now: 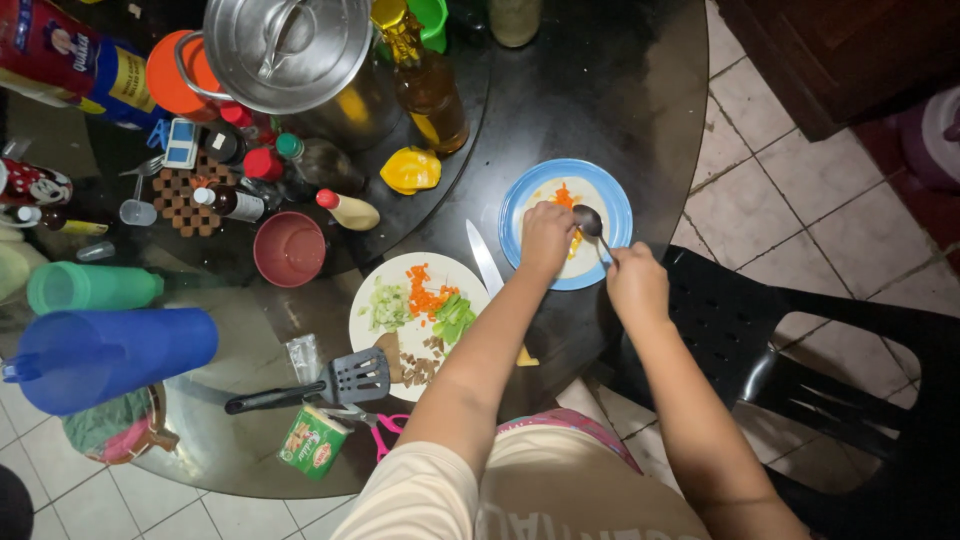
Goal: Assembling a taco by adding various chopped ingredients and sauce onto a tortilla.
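A blue plate (pixel 615 195) near the table's right edge carries a pale round flatbread (pixel 603 193) with chopped orange carrot (pixel 565 195) on it. My left hand (pixel 546 238) rests on the flatbread with its fingers curled, pressing it down. My right hand (pixel 636 284) grips the handle of a metal spoon (pixel 588 220), whose bowl hovers over the flatbread. To the left, a white plate (pixel 462 274) bears piles of chopped carrot, green vegetables and brown pieces. A knife (pixel 485 258) lies between the two plates.
A black slotted spatula (pixel 335 383) lies across the white plate's edge. A steel pot (pixel 290 50), oil bottle (pixel 425 80), sauce bottles, a red cup (pixel 290 250), blue pitcher (pixel 95 355) and green tumbler crowd the left. A black plastic chair (pixel 800 340) stands at right.
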